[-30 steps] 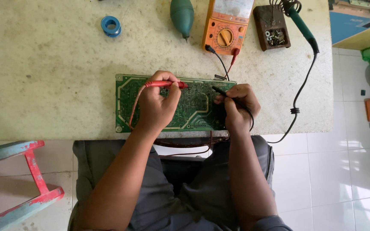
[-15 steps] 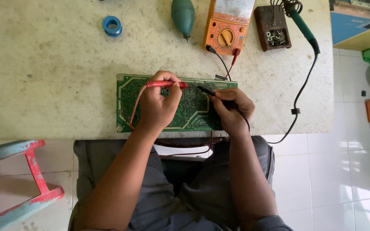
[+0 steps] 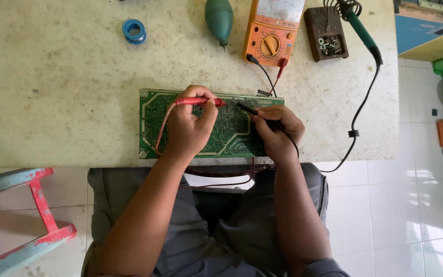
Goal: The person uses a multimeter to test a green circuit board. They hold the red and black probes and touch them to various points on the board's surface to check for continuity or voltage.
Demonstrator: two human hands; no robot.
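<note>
A green circuit board [image 3: 155, 120] lies solder side up at the near edge of a pale worktable [image 3: 52, 92]. My left hand [image 3: 190, 128] rests on the board and grips a red test probe [image 3: 198, 101], its tip pointing right. My right hand [image 3: 277, 131] holds a black test probe [image 3: 247, 109] whose tip points left, close to the red tip near the board's upper middle. Red and black leads run up to an orange multimeter [image 3: 272, 31] at the table's far side.
A teal rubber blower [image 3: 219, 18], a blue tape roll [image 3: 134, 31], a brown box of small parts [image 3: 326, 36] and a green-handled soldering iron [image 3: 361, 28] with its black cord sit at the back. A red and blue stool frame [image 3: 21, 220] stands at the lower left on the tiled floor.
My right hand has swung the black probe leftward, bringing its tip up toward the red probe's tip. The left hand and the board stay where they were.
</note>
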